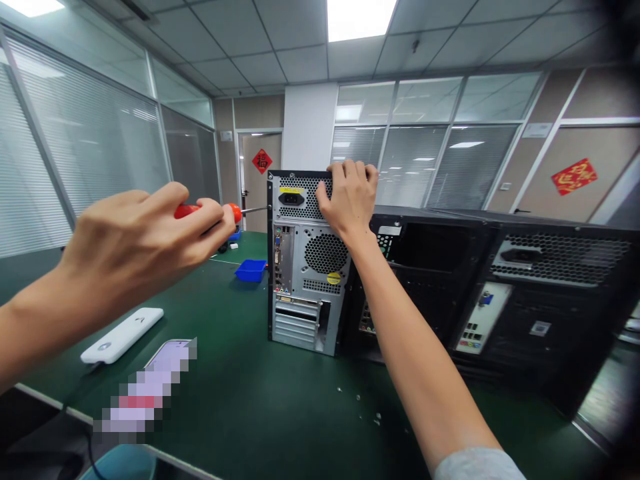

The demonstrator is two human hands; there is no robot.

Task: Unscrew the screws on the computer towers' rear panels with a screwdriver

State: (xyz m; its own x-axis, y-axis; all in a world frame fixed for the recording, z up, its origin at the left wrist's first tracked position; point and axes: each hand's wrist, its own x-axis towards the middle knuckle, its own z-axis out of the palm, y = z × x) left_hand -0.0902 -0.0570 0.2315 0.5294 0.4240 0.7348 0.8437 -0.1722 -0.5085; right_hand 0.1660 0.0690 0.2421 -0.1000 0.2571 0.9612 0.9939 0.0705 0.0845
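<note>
Dark green table surface (260,407), seen from its near edge towards the far wall. Nearest the edge lie a flat phone-like slab (150,393), its face blurred, and a white oblong plastic device (123,335) just beside it; small pale specks (376,419) are scattered on the green further right. Above the near left of the table the left hand (135,243) is clenched round a red-handled screwdriver (186,211), whose thin shaft runs level to the upper left edge of a grey metal computer tower (305,280). This tower stands upright at mid-table, its rear panel facing the viewer. The right hand (350,197) grasps its top edge, fingers curled over the perforated grille. Two black computer cases (550,300) stand in a row to the right, the first touching the grey one. Behind the tower, a small blue plastic bin (251,269) rests on the table. Beyond: glass partitions with closed blinds (90,140), a door bearing a red diamond-shaped paper ornament (262,161), and a lit ceiling panel (361,17).
</note>
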